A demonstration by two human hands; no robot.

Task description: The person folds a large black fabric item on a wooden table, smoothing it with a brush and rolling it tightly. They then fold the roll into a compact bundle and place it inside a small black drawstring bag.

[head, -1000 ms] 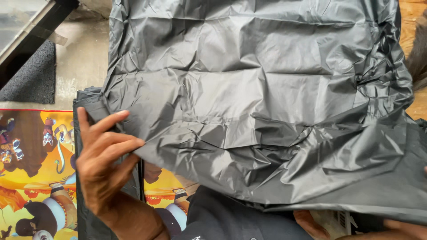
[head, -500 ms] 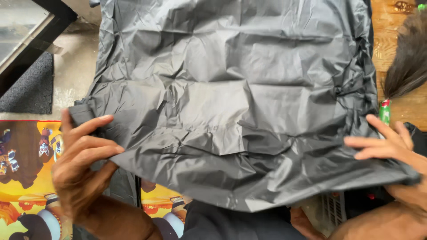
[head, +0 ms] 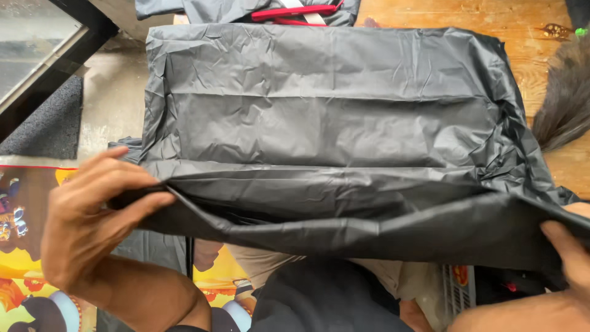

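Centrally: black plastic sheet (head: 332,123), creased, spread flat across the floor and wooden boards (head: 528,37), its near edge lifted toward me. My left hand (head: 92,227) pinches that edge at its left corner, fingers closed on it; my right hand (head: 568,246) holds the right end, thumb on top. Risk: thin slick film may slip from either pinch or tear if I pull unevenly. Nearby: brush bristles (head: 562,98) at right, printed mat (head: 24,258) at left, red-trimmed item (head: 289,11) beyond.

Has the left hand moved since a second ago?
Yes. The left hand shifted from lying flat on the black plastic sheet to gripping its near edge, beside the colourful mat.
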